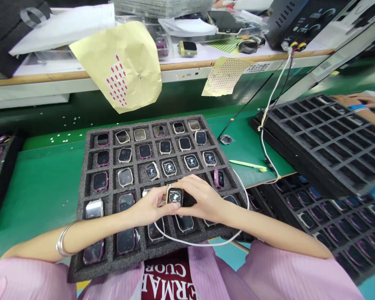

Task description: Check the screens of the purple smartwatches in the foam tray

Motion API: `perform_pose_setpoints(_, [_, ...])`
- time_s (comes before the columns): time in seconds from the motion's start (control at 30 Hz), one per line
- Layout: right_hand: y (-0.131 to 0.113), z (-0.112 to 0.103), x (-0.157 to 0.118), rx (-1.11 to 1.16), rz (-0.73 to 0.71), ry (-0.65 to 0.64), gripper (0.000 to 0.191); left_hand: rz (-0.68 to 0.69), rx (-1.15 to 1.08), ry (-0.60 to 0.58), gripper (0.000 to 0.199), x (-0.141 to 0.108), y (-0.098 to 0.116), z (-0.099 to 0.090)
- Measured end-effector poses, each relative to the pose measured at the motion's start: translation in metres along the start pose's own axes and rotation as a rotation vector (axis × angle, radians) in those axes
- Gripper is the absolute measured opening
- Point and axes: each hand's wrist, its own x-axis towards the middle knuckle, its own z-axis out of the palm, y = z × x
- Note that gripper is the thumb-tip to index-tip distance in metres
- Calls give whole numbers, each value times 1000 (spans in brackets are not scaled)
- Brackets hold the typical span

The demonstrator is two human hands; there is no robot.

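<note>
Between my two hands is a light-cased smartwatch (pixel 175 196) with its screen lit and facing up. My left hand (pixel 150 205) pinches its left side, thumb at the lower edge. Fingers of my right hand (pixel 201 198) close on its right side and top. Both hands are above a dark foam tray (pixel 83 183) whose compartments hold many watches, some with lit screens, some dark. A white cable (pixel 200 244) loops from near my left fingers below the hands and up past the tray's right side. One purple watch (pixel 219 178) stands tilted in a right compartment.
A green-yellow pen (pixel 248 165) and a small clear-wrapped piece (pixel 226 139) lie right of the tray. More foam trays (pixel 328 141) are stacked at right, near another person's hands (pixel 359 100). Another tray (pixel 0 166) is at left. A cluttered shelf (pixel 181 64) runs behind.
</note>
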Motion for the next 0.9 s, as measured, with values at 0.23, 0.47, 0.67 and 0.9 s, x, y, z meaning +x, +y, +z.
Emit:
perform_pose_setpoints(0.23, [-5, -8, 3, 8, -21, -9, 36, 29, 2, -20, 29, -1, 4, 3])
perform_pose_setpoints(0.47, [16, -59, -11, -131, 153, -70, 39, -169, -53, -24, 36, -21, 27, -6])
perform_pose_setpoints(0.67, [8, -64, -9, -360, 114, -211, 41, -254, -50, 97, 36, -36, 28, -20])
perform_pose_setpoints(0.9, [-7, -21, 41, -452, -44, -464, 28, -194, -89, 51, 35, -39, 20, -24])
